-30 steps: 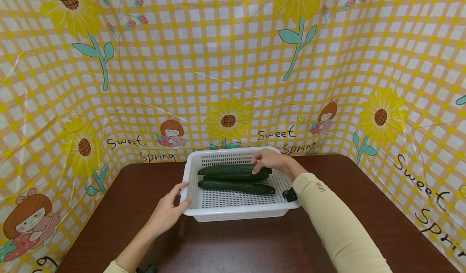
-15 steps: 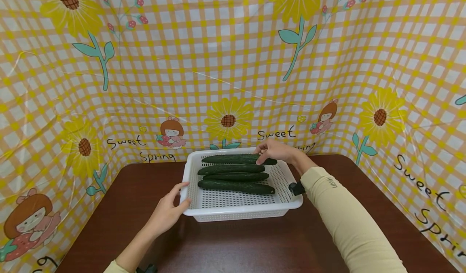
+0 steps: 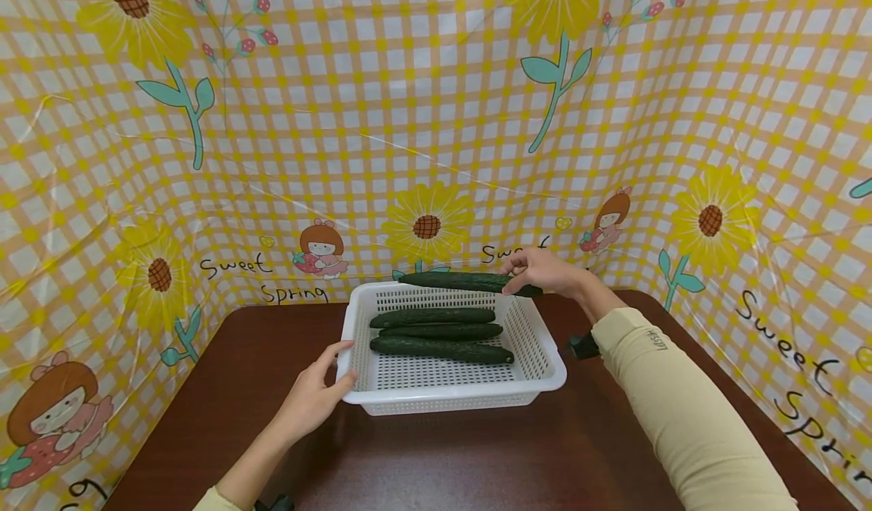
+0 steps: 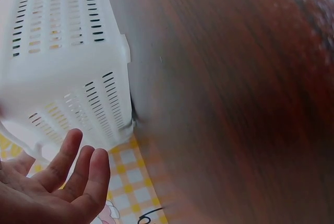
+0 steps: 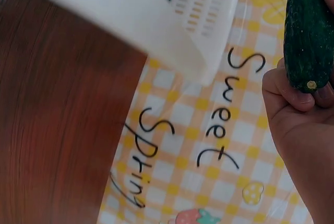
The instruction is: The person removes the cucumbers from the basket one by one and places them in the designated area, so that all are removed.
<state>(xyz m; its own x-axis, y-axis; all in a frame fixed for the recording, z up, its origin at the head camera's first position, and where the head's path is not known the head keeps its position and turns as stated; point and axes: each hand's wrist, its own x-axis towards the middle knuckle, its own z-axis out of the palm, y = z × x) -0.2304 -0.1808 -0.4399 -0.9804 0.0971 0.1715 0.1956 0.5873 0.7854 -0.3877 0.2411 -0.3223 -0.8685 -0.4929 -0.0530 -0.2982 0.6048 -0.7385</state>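
Note:
My right hand [image 3: 545, 270] pinches a dark green cucumber [image 3: 453, 280] near its right end, raised over the far rim of a white slotted plastic basket [image 3: 450, 396]. In the right wrist view the held cucumber [image 5: 308, 31] shows its pale end, with fingers behind it. Three more cucumbers [image 3: 443, 350] lie side by side in the basket. My left hand [image 3: 316, 386] holds the basket's left rim, with thumb and index fingertips over it. In the left wrist view other fingers [image 4: 99, 174] of that hand hang bent outside the basket wall [image 4: 86, 96].
The basket stands on a dark brown wooden table [image 3: 436, 465]. A checked cloth [image 3: 436, 117] with sunflowers and lettering hangs around the back and sides. A black strap device [image 3: 584, 346] sits at my right wrist.
The right hand has lifted one cucumber from the back of the basket, raising it up and to the right past the far rim. The left hand and basket stay in place.

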